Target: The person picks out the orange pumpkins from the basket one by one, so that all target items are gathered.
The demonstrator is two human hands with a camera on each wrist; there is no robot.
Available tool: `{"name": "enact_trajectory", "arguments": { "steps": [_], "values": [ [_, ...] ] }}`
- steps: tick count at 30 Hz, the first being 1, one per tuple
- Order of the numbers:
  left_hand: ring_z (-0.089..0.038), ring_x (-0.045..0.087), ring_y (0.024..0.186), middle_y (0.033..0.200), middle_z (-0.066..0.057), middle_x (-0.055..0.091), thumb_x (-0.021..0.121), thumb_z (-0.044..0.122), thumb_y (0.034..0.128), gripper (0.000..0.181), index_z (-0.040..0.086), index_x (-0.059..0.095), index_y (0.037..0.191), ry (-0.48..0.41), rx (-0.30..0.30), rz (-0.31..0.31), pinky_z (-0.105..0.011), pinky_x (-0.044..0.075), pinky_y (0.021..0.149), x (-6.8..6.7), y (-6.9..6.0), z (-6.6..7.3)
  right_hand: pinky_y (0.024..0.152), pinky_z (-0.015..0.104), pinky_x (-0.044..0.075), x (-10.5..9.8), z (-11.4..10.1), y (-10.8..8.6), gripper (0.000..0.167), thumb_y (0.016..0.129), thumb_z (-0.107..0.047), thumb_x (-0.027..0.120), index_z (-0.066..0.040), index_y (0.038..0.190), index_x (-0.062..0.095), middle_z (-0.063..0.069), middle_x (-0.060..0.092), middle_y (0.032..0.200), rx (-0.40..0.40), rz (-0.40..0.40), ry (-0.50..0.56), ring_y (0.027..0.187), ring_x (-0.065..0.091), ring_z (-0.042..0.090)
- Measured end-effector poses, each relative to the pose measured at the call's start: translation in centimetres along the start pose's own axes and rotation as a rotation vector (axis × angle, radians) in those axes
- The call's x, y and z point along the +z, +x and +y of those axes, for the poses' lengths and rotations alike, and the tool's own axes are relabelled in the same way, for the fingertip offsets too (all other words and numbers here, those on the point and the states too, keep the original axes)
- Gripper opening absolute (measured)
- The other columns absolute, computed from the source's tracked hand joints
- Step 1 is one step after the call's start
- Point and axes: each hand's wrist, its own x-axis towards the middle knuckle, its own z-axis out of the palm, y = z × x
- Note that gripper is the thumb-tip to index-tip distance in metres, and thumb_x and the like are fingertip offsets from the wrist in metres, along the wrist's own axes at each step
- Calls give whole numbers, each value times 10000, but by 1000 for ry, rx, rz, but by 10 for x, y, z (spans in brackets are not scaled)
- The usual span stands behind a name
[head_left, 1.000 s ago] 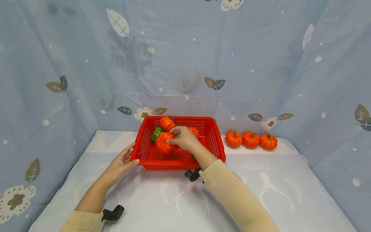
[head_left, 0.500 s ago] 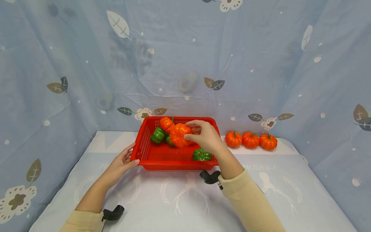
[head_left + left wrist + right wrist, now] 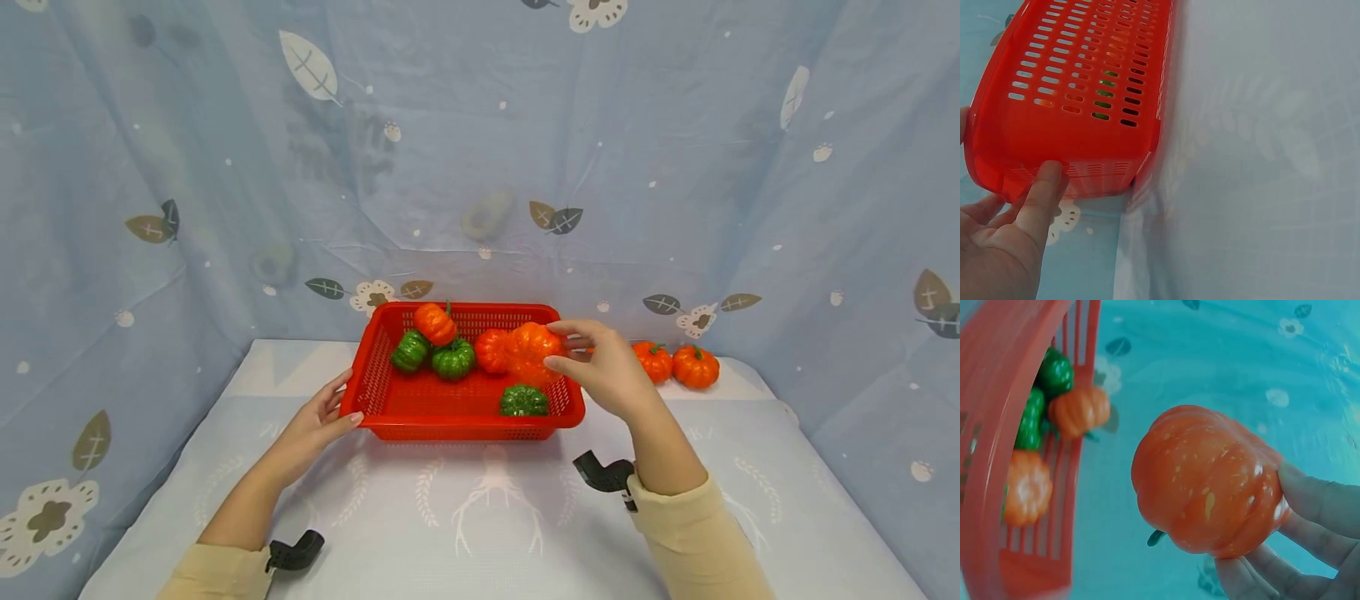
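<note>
My right hand (image 3: 611, 371) pinches an orange toy pumpkin (image 3: 532, 353) and holds it above the right end of a red basket (image 3: 435, 429). In the right wrist view the thumb and fingers grip one side of that pumpkin (image 3: 1204, 481), whose green stem points down. My left hand (image 3: 311, 429) holds the basket's near left corner, thumb at the rim; in the left wrist view, fingers (image 3: 1041, 200) lie against the basket's outer wall. Inside are green pumpkins (image 3: 453, 360) (image 3: 410, 352) (image 3: 523, 401), an orange one (image 3: 491, 350), and another orange one (image 3: 435, 323) resting at the back left.
Right of the basket, orange pumpkins (image 3: 695, 367) (image 3: 652, 361) stand in a row on the white tablecloth (image 3: 495, 500); the row's left end is mostly hidden by my right hand. A blue patterned curtain (image 3: 450, 167) hangs behind and at both sides.
My right hand has carried the orange pumpkin rightward from the basket's left half to its right end, uncovering the green pumpkins. The left hand and basket have stayed put.
</note>
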Motion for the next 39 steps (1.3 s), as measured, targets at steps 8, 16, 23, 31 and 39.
{"name": "enact_trajectory", "arguments": {
  "steps": [8, 16, 23, 31, 39],
  "values": [
    [-459, 414, 1358, 1534, -272, 345, 627, 94, 977, 793, 125, 153, 1612, -1, -3, 2, -225, 503, 941, 0, 0, 0, 895, 491, 555, -29, 29, -18, 491, 907, -147, 751, -88, 1370, 600, 192, 554, 1346, 29, 67, -68, 1173, 610, 409],
    [-471, 423, 1350, 1525, -282, 353, 624, 94, 979, 785, 123, 160, 1611, 14, 5, -2, -232, 502, 948, 0, -1, 0, 907, 554, 530, -46, 71, -27, 520, 924, -170, 733, -23, 1392, 558, 237, 533, 1350, 78, 100, -167, 1184, 575, 472],
    [-463, 409, 1364, 1540, -272, 339, 642, 130, 975, 802, 128, 155, 1612, -2, 4, -6, -223, 500, 945, -1, 0, -3, 849, 549, 557, -51, 112, -20, 513, 908, -144, 743, 31, 1358, 569, 277, 538, 1315, 104, 118, -257, 1115, 602, 471],
    [-467, 418, 1356, 1531, -274, 349, 651, 149, 972, 807, 127, 159, 1611, 9, 5, -5, -222, 501, 941, -1, 1, -5, 845, 545, 556, -48, 151, -9, 504, 883, -120, 769, 52, 1324, 596, 303, 579, 1299, 71, 77, -301, 1119, 594, 488],
    [-457, 419, 1359, 1533, -265, 353, 653, 161, 972, 806, 134, 162, 1611, 24, 5, -2, -228, 506, 938, -2, 3, -7, 885, 569, 533, -46, 173, 3, 465, 852, -70, 787, 50, 1274, 634, 295, 583, 1289, 43, 69, -333, 1088, 598, 476]
  ]
}}
